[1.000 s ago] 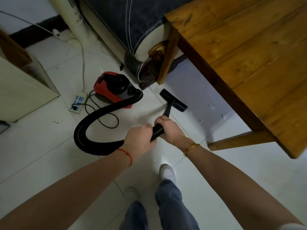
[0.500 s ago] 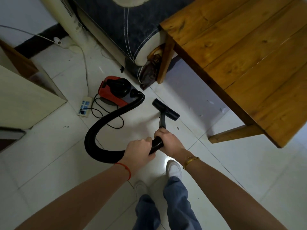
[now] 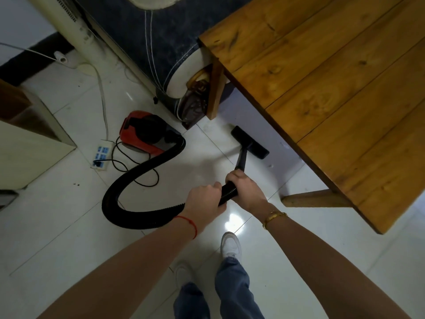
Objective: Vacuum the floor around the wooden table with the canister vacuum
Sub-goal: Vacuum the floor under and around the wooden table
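White tile floor [image 3: 69,226] runs under the wooden bench [image 3: 333,88]. Both hands, left hand [image 3: 202,203] and right hand [image 3: 247,189], grip the black hose [image 3: 128,180]. The nozzle [image 3: 249,145] lies by the bench leg [image 3: 215,88]; the red vacuum [image 3: 142,134] sits beside a power strip [image 3: 102,154] and sofa [image 3: 149,42].

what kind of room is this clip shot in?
Most likely a room in a home, perhaps a living area. Cues: glossy white tiled floor, a plank-topped wooden table beside a dark blue upholstered sofa or bed, and a red canister vacuum plugged into a white power strip.
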Tool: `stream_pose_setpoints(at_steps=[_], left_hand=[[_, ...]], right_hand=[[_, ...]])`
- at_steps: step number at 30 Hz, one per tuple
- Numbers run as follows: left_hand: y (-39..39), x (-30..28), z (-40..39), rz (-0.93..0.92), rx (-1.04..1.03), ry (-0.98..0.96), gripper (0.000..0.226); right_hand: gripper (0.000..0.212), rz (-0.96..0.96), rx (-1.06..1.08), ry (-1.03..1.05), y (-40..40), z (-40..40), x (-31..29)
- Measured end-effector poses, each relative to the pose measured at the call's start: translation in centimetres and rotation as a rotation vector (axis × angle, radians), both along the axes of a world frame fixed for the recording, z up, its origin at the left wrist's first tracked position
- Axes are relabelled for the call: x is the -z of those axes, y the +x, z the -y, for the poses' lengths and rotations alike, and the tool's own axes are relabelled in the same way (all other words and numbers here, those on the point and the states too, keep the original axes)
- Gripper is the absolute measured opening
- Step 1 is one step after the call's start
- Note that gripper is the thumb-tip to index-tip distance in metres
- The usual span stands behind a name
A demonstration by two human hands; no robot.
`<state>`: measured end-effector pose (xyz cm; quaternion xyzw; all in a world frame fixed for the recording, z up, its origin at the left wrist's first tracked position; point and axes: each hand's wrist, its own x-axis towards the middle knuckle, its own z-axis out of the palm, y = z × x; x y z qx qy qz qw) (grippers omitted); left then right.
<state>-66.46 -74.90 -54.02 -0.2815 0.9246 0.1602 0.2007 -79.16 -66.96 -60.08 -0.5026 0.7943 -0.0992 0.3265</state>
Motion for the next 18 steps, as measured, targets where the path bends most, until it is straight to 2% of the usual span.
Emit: stream_pose_setpoints(at_steps=[9,18], left_hand=[[-4.3,-0.6,0.7,-0.037,-0.086,0.021,0.028],[0.0,-2.3,1.5,-0.042,-0.131,0.020,0.027]], right_hand=[[0.027,0.001,-0.073,0.010,-4.9,1.6,-0.8],[0.026,0.048,-0.135,0.010,-1.1,3.1,-2.1]])
